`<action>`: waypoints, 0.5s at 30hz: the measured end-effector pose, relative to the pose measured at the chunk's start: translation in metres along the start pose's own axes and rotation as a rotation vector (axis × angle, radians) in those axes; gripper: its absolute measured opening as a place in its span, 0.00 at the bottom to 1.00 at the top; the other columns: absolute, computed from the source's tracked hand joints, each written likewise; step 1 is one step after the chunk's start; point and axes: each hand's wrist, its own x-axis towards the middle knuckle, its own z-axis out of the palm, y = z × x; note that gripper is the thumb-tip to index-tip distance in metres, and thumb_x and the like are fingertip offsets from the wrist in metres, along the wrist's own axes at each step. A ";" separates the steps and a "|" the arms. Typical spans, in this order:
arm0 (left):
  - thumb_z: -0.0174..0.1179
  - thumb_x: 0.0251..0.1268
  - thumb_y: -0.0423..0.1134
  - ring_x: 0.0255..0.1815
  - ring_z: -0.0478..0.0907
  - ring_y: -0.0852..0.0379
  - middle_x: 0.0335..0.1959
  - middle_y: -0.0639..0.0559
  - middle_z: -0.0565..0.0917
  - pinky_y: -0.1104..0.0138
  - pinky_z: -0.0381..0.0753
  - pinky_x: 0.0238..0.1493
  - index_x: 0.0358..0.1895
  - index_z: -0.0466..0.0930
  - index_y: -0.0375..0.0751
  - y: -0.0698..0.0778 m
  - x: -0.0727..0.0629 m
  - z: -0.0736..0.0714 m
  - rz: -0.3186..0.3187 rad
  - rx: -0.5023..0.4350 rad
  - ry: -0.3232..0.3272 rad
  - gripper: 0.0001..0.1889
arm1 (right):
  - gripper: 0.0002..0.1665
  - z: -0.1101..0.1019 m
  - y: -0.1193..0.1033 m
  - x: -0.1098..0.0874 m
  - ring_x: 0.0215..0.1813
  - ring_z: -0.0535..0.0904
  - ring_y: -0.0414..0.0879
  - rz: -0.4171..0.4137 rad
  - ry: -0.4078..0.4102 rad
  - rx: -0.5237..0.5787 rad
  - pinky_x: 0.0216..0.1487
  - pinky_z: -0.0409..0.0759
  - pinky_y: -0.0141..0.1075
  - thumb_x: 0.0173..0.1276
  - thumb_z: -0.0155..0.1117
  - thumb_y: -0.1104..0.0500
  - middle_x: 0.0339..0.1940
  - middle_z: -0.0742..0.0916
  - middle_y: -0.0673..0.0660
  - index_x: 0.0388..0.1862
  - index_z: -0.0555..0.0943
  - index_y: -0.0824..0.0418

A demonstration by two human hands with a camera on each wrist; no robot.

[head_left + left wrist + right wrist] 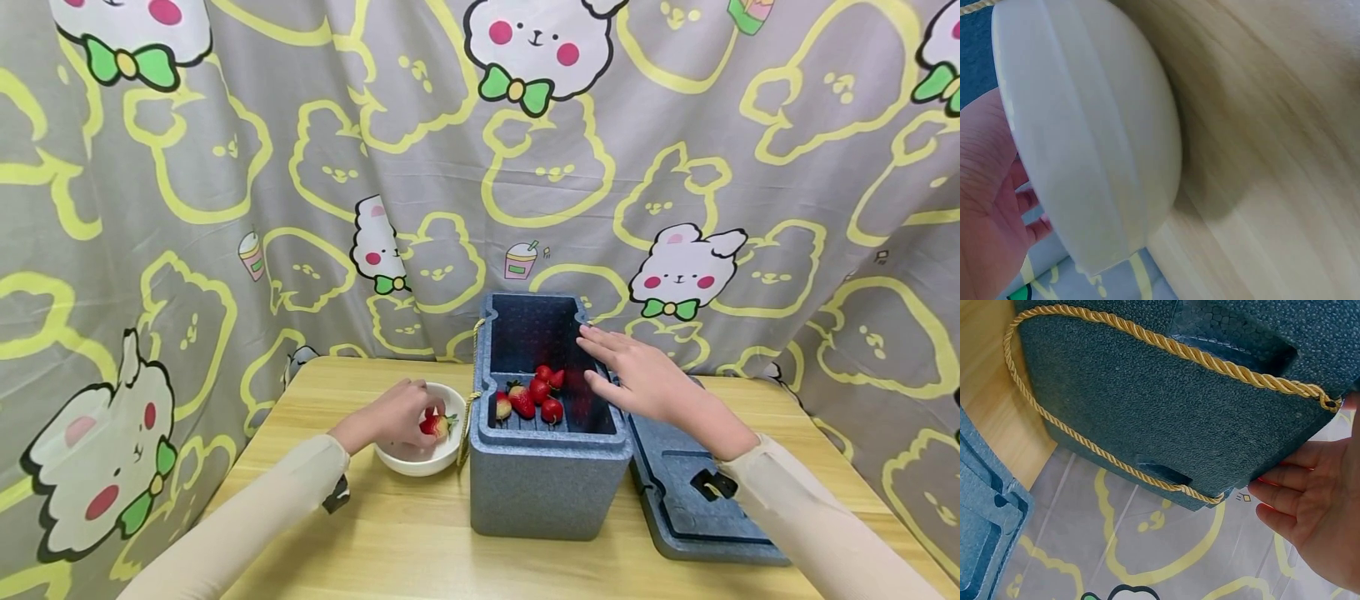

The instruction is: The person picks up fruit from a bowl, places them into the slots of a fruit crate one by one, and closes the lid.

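My left hand [405, 414] reaches into a white bowl [418, 467] and pinches a red strawberry [435, 424] with a pale, leafy end. In the left wrist view the bowl's outer wall [1097, 137] hides the strawberry and part of the hand. To the bowl's right stands a deep grey-blue foam box [547, 492] with its top uncovered. Several red strawberries [522, 402] lie on its ribbed floor. My right hand [637, 375], fingers extended, is at the box's right rim and holds nothing. The right wrist view shows these fingers [1282, 497] beside the box's upper edge.
The foam lid [697, 492] lies on the wooden table [375, 542], right of the box. A gold rope handle [1116, 325] hangs along the box's right side, another [468, 421] on its left, near the bowl. A patterned curtain [427, 167] hangs behind the table.
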 end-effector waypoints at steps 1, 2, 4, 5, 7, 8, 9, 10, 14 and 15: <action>0.76 0.48 0.50 0.34 0.68 0.60 0.23 0.58 0.81 0.62 0.67 0.42 0.39 0.85 0.50 -0.001 0.000 -0.001 -0.005 -0.008 0.002 0.16 | 0.35 0.000 0.000 0.000 0.76 0.69 0.62 0.000 0.000 0.001 0.72 0.69 0.58 0.77 0.53 0.46 0.78 0.72 0.64 0.74 0.71 0.66; 0.76 0.48 0.50 0.33 0.68 0.60 0.23 0.58 0.81 0.62 0.67 0.41 0.39 0.85 0.50 -0.001 0.001 -0.002 -0.008 -0.014 0.004 0.16 | 0.35 0.000 0.000 0.000 0.76 0.69 0.62 0.000 0.000 0.002 0.72 0.69 0.58 0.77 0.53 0.46 0.78 0.71 0.64 0.74 0.71 0.65; 0.76 0.48 0.51 0.32 0.68 0.61 0.23 0.59 0.80 0.64 0.67 0.40 0.39 0.85 0.51 -0.003 0.001 -0.003 -0.009 -0.022 0.013 0.16 | 0.35 0.000 0.000 -0.001 0.76 0.69 0.62 0.001 -0.001 0.004 0.72 0.69 0.58 0.77 0.53 0.45 0.78 0.71 0.64 0.74 0.71 0.65; 0.76 0.49 0.51 0.32 0.68 0.61 0.23 0.59 0.80 0.65 0.67 0.39 0.39 0.85 0.51 -0.004 0.002 -0.005 -0.011 -0.028 0.014 0.16 | 0.35 0.000 0.000 -0.001 0.76 0.69 0.62 0.001 -0.001 0.004 0.72 0.69 0.58 0.77 0.53 0.45 0.78 0.71 0.64 0.74 0.70 0.65; 0.77 0.49 0.51 0.31 0.68 0.61 0.24 0.59 0.81 0.66 0.67 0.38 0.39 0.86 0.51 -0.005 0.002 -0.007 -0.014 -0.044 0.022 0.16 | 0.35 0.000 0.000 -0.001 0.76 0.69 0.62 0.003 -0.003 0.005 0.72 0.69 0.58 0.77 0.53 0.45 0.78 0.71 0.64 0.75 0.70 0.65; 0.77 0.49 0.51 0.32 0.68 0.61 0.25 0.59 0.81 0.66 0.67 0.38 0.39 0.86 0.50 -0.006 0.003 -0.010 -0.016 -0.050 0.023 0.16 | 0.35 0.001 0.000 -0.001 0.77 0.69 0.62 0.003 -0.003 0.006 0.73 0.68 0.58 0.77 0.53 0.45 0.78 0.71 0.64 0.75 0.70 0.65; 0.77 0.49 0.50 0.32 0.69 0.61 0.26 0.59 0.82 0.67 0.68 0.38 0.40 0.86 0.49 -0.006 0.003 -0.012 -0.019 -0.062 0.022 0.16 | 0.35 0.001 0.000 -0.001 0.77 0.69 0.62 0.004 -0.004 0.006 0.73 0.68 0.58 0.77 0.53 0.45 0.78 0.71 0.64 0.75 0.70 0.65; 0.77 0.49 0.48 0.33 0.69 0.61 0.27 0.59 0.82 0.67 0.69 0.38 0.40 0.87 0.48 -0.006 0.003 -0.015 -0.022 -0.070 0.023 0.16 | 0.35 0.001 0.000 -0.001 0.77 0.69 0.62 0.005 -0.005 0.006 0.73 0.68 0.58 0.77 0.53 0.45 0.78 0.71 0.64 0.75 0.70 0.65; 0.77 0.46 0.44 0.35 0.71 0.61 0.31 0.59 0.83 0.66 0.71 0.39 0.42 0.87 0.47 -0.007 0.004 -0.026 -0.040 -0.084 0.009 0.17 | 0.35 0.000 0.000 -0.001 0.77 0.69 0.62 0.007 -0.007 0.006 0.73 0.68 0.58 0.77 0.53 0.45 0.78 0.71 0.64 0.75 0.70 0.65; 0.76 0.46 0.44 0.36 0.71 0.61 0.32 0.59 0.83 0.66 0.72 0.40 0.42 0.87 0.47 -0.007 0.004 -0.030 -0.045 -0.087 0.007 0.17 | 0.35 0.000 0.000 -0.001 0.77 0.69 0.62 0.007 -0.007 0.005 0.73 0.69 0.58 0.77 0.53 0.45 0.78 0.71 0.64 0.75 0.70 0.65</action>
